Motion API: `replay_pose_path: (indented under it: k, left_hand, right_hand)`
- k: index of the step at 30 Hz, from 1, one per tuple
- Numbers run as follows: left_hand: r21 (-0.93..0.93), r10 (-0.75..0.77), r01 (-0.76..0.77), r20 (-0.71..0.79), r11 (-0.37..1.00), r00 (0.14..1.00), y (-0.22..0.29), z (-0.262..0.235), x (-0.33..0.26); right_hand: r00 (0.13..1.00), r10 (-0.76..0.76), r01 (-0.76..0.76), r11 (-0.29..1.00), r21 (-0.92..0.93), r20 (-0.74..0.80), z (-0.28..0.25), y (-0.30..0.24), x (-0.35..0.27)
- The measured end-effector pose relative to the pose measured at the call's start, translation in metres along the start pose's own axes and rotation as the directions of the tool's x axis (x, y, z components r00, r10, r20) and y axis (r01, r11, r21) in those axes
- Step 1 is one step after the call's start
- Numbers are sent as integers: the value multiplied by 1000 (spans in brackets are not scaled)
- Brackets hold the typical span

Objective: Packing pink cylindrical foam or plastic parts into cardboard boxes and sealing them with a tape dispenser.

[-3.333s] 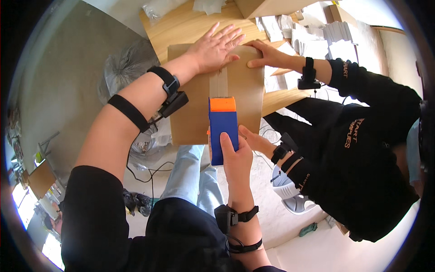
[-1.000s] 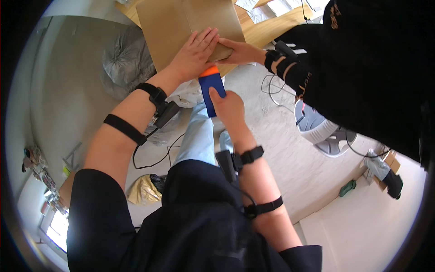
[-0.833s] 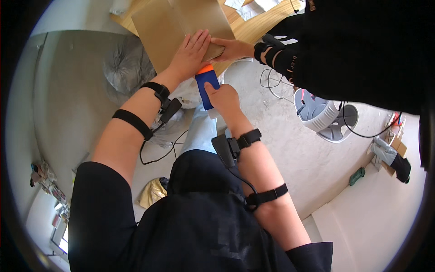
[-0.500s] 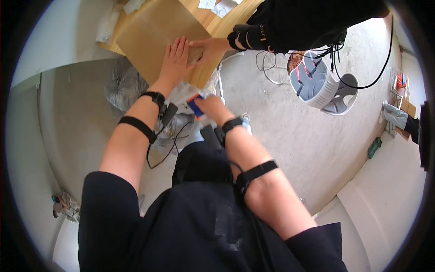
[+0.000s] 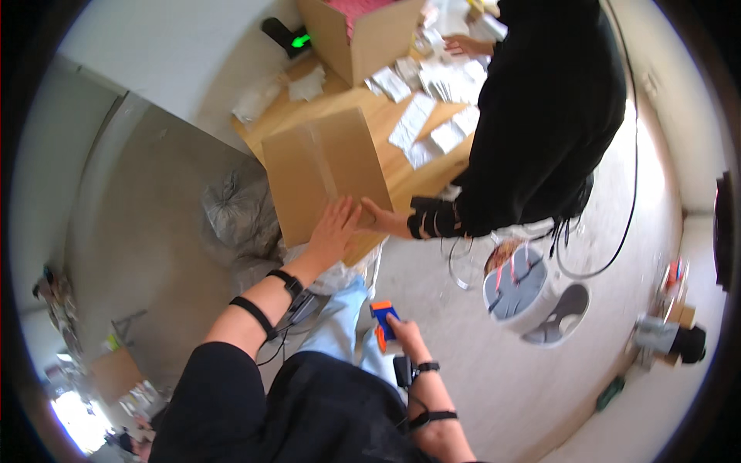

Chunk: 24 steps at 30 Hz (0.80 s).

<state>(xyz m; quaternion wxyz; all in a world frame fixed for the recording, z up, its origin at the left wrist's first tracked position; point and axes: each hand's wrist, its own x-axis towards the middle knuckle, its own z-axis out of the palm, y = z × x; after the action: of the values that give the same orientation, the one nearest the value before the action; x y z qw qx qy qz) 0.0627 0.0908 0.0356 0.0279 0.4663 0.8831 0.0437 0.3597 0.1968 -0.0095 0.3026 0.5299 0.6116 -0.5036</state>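
Note:
My left hand lies flat with fingers stretched on the near edge of a closed cardboard box. A strip of clear tape runs down the box's middle. Beside my fingers, a co-worker's hand touches the box's near right corner. My right hand is down at my right side, away from the box and closed on a blue and orange tool that looks like a tape dispenser. Part of the tool is hidden by my hand.
The box rests on a wooden table with white packets and an open carton at the back. A co-worker in black stands at the right. Clear plastic bags lie below left; a grey-white chair stands right.
My right hand has drawn back from the box's near edge with the dispenser, toward my right side. My left hand stays on the box. The view has shifted, showing more of the table.

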Motion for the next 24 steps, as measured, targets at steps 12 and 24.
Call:
replay_pose_path:
  k: [12,24]
  left_hand:
    - [-147,-346,320,-220,936,912,-12,-2,32]
    - [46,-292,298,-97,953,951,-45,-2,42]
  right_hand:
    - [999,24,-18,991,129,-48,-68,75,-22]
    - [996,84,-84,983,164,5,-82,66,-24]
